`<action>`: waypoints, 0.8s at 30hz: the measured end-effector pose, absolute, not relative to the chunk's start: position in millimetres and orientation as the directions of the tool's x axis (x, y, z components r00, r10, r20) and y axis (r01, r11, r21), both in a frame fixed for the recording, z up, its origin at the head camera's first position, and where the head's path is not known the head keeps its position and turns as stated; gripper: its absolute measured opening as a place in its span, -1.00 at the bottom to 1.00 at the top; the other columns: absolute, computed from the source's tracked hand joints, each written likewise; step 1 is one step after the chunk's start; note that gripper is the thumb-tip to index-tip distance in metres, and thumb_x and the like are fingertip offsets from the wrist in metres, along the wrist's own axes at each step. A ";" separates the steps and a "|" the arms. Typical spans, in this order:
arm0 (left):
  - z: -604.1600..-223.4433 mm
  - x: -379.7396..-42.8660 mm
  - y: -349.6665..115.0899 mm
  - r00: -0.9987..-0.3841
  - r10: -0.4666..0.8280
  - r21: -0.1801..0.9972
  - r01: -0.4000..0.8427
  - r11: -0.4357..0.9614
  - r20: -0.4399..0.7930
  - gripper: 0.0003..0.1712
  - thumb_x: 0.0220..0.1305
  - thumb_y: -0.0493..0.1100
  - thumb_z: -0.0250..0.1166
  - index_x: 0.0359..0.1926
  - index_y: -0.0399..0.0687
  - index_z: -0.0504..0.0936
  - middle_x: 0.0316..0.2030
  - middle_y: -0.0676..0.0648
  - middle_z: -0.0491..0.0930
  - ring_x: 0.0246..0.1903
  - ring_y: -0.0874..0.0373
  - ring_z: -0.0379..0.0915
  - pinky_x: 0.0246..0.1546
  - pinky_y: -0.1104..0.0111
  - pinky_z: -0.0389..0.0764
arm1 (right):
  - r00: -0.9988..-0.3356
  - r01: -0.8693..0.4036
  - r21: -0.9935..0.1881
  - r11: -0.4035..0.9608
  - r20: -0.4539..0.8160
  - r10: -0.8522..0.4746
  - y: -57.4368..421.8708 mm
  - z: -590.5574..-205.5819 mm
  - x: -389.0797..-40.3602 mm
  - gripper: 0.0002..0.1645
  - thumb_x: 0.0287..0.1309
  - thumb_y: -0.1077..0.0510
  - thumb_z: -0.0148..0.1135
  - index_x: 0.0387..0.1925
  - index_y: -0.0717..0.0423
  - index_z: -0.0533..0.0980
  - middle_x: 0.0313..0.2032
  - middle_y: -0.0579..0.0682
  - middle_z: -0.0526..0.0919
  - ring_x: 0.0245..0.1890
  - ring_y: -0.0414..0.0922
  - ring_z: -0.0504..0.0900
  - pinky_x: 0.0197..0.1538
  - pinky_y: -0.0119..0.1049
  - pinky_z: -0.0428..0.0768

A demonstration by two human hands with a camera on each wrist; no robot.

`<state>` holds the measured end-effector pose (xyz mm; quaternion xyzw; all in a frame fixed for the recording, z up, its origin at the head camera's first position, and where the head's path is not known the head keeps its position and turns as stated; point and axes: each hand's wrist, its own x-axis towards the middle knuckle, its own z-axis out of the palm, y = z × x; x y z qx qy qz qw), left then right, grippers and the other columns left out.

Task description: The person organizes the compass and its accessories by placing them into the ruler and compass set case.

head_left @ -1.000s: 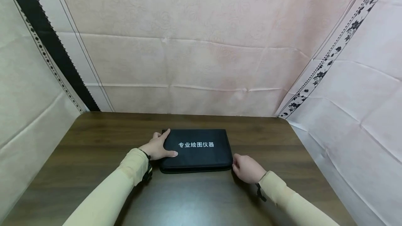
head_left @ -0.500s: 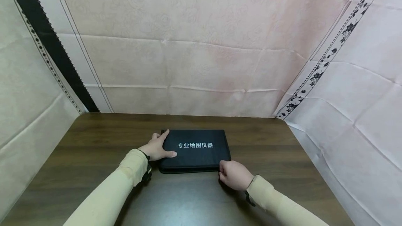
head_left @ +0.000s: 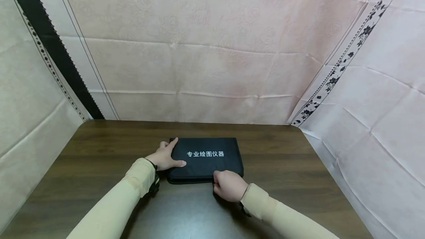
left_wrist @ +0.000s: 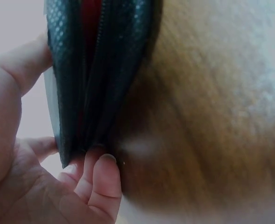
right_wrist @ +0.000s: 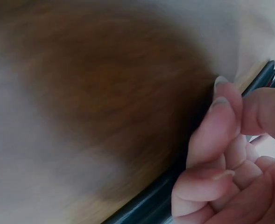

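Observation:
A flat black zippered case (head_left: 206, 165) with white Chinese lettering on its lid lies on the table. My left hand (head_left: 165, 157) grips its left end, thumb on the lid and fingers curled at the side. Parted zipper teeth (left_wrist: 101, 39) show in the left wrist view, with a red lining (left_wrist: 90, 16) between them. At the near edge, right of the middle, my right hand (head_left: 230, 186) pinches at the zip with curled fingers. The zipper pull itself is hidden by the fingers. In the right wrist view the case's edge (right_wrist: 151, 200) runs past the fingertips.
The brown wood-grain table (head_left: 126, 146) extends around the case on all sides. A pale cloth backdrop (head_left: 199, 65) rises behind the table's far edge, and a white cloth with a floral strip (head_left: 335, 80) hangs on the right.
My right hand has slid left from the case's right side, round the near corner and along the near edge. My left hand keeps its hold, and the case stays in place.

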<state>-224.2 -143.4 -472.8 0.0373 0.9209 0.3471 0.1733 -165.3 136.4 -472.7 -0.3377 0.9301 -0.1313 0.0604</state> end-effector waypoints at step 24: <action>-469.8 -224.0 -144.6 -0.931 0.192 0.660 -0.067 0.749 -0.311 0.29 0.03 0.24 0.44 0.53 0.04 -0.21 0.30 -0.39 -0.09 0.23 -0.30 0.08 0.15 -0.14 0.25 | -0.728 -0.648 -0.280 0.708 -0.044 -0.684 77.9 -472.7 -161.4 -0.76 0.24 0.17 0.21 -0.53 -0.04 0.40 -0.70 -0.24 0.36 -0.70 -0.32 0.33 -0.58 -0.44 0.31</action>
